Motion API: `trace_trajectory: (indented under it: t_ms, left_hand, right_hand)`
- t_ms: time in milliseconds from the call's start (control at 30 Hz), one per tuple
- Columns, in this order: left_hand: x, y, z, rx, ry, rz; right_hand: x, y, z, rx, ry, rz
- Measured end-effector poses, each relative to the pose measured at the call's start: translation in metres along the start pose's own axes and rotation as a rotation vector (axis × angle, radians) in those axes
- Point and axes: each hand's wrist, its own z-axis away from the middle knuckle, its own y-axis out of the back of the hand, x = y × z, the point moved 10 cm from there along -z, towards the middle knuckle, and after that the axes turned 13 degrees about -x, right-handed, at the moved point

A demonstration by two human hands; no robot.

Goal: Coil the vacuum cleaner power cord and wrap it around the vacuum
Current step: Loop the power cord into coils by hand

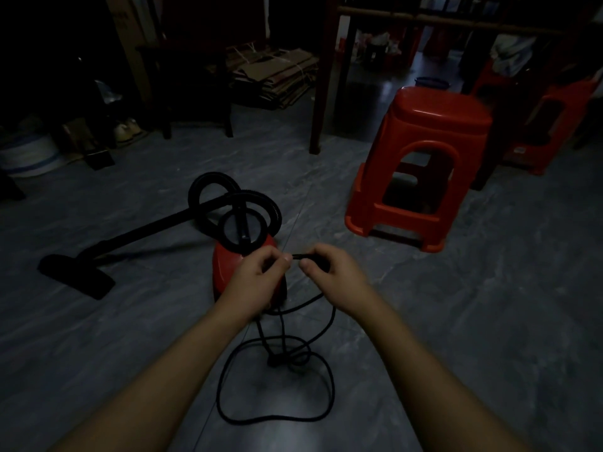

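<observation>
A red canister vacuum (225, 265) stands on the grey floor, with a black hose (212, 190) looped above it and a black wand ending in a floor nozzle (76, 275) at the left. The black power cord (277, 415) lies in loose loops on the floor in front of me. My left hand (257, 278) and my right hand (329, 272) are held close together above the vacuum. Both pinch a short stretch of the cord between them, and the cord hangs down from my hands to the loops below.
A red plastic stool (421, 164) stands to the right, with another red stool (551, 125) behind it. A dark wooden table leg (321, 93) and flattened cardboard (274, 76) are at the back. A white bucket (29, 154) sits at the far left.
</observation>
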Motion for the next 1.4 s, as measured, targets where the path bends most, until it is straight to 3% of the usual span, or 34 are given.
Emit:
trace_trajectory:
  t_ms: [133, 433, 633, 833, 967, 1200, 1400]
  left_hand:
    - [-0.002, 0.002, 0.000, -0.005, 0.014, 0.003]
    - [-0.005, 0.004, 0.000, 0.012, 0.033, 0.074]
    - [-0.004, 0.003, 0.000, 0.016, 0.003, 0.130]
    - [-0.004, 0.011, -0.002, 0.025, -0.011, 0.133]
    - [-0.006, 0.025, -0.004, 0.059, -0.006, 0.152]
    - [-0.009, 0.027, -0.004, 0.060, 0.003, 0.198]
    - [-0.015, 0.037, -0.004, 0.103, 0.018, 0.168]
  right_hand:
    - [0.002, 0.007, 0.000, 0.010, -0.001, -0.115]
    - [0.014, 0.050, 0.008, 0.204, -0.035, -0.270]
    - [0.026, 0.048, 0.007, 0.176, -0.073, -0.183]
    - [0.069, 0.036, 0.017, 0.040, -0.326, 0.046]
    - [0.081, 0.031, 0.019, -0.017, -0.387, 0.168]
    - [0.090, 0.027, 0.017, 0.019, -0.422, 0.160]
    - [0.086, 0.044, 0.013, 0.204, -0.389, 0.067]
